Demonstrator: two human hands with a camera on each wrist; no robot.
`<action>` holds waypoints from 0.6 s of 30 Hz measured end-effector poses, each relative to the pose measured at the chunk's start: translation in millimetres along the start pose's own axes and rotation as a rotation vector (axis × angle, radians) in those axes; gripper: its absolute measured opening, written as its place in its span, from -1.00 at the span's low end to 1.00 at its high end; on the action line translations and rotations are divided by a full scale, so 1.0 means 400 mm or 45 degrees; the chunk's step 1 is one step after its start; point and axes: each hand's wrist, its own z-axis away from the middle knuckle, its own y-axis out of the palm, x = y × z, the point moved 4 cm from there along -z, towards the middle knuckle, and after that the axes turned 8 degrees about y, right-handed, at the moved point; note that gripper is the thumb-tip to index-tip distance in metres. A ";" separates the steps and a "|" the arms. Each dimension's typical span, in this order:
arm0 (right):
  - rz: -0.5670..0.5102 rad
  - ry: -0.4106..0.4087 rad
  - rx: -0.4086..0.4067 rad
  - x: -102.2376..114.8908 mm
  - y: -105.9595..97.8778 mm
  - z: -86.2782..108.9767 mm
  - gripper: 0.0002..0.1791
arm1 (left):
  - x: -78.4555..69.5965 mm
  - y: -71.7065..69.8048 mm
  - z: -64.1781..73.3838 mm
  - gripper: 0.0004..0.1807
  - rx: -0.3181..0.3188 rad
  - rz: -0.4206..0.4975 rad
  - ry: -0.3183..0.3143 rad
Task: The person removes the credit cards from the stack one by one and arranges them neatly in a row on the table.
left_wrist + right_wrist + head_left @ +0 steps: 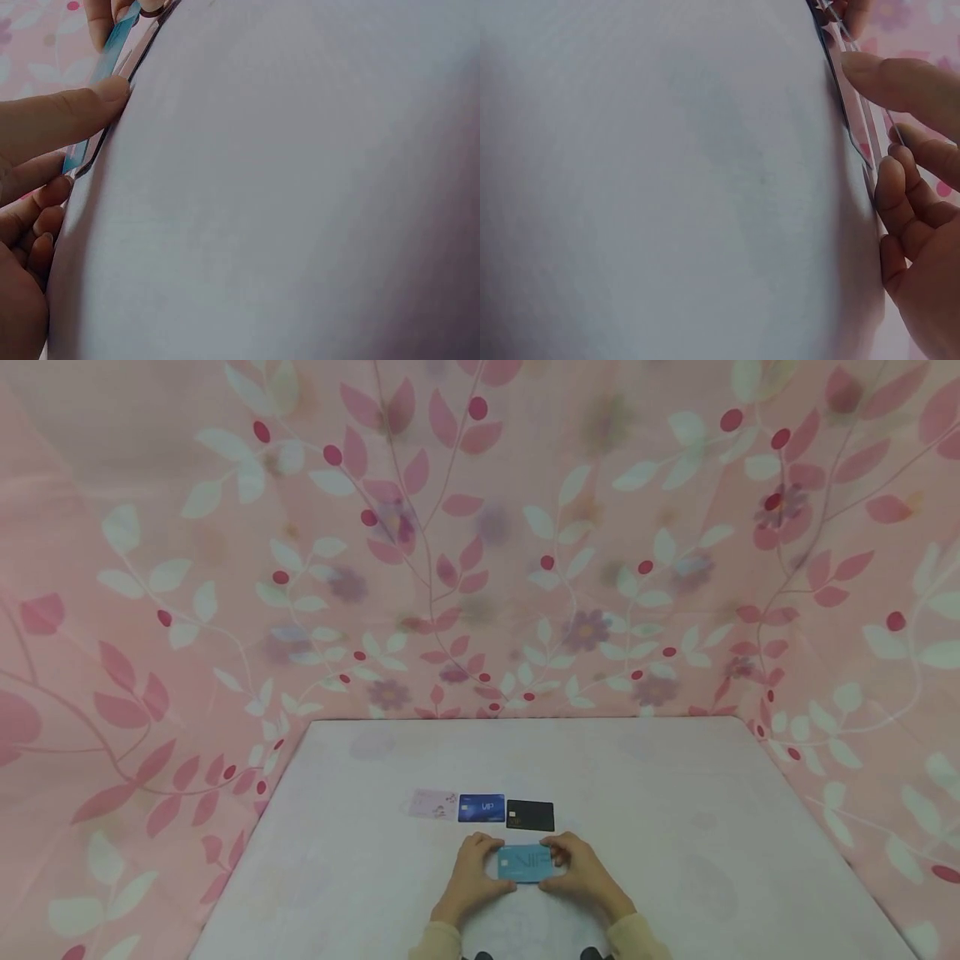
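Observation:
A light-blue bank card (525,863) with a pale chip is held level between two hands in the head view. My left hand (474,872) pinches its left end, thumb at the near edge and fingers at the far edge. At the other end, my right hand (582,872) pinches the card the same way. Both wrist views show the card edge-on, just above the white surface; the left wrist view catches its blue edge (116,46). Beyond the hands lie a pale pink card (432,804), a dark-blue VIP card (482,808) and a black card (530,815), side by side.
A white cloth covers the table (360,877). Pink floral fabric (480,543) hangs behind the table and along both sides. The three cards form a row just past the fingertips.

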 end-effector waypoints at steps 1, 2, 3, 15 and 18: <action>-0.006 0.005 0.005 -0.001 0.000 0.000 -0.36 | 0.001 0.000 -0.001 -0.30 0.005 0.000 0.001; -0.011 0.008 0.010 -0.004 0.001 0.000 -0.36 | 0.001 -0.001 -0.001 -0.30 0.007 0.003 0.010; -0.015 0.011 0.013 -0.006 0.002 0.000 -0.36 | 0.001 -0.002 -0.001 -0.31 0.010 0.004 0.013; -0.018 -0.003 0.003 -0.014 0.000 0.009 -0.33 | -0.003 -0.016 -0.001 -0.36 0.014 0.073 0.051; -0.011 0.011 -0.002 -0.012 -0.005 0.012 -0.32 | -0.008 -0.020 -0.004 -0.36 -0.017 0.079 0.088</action>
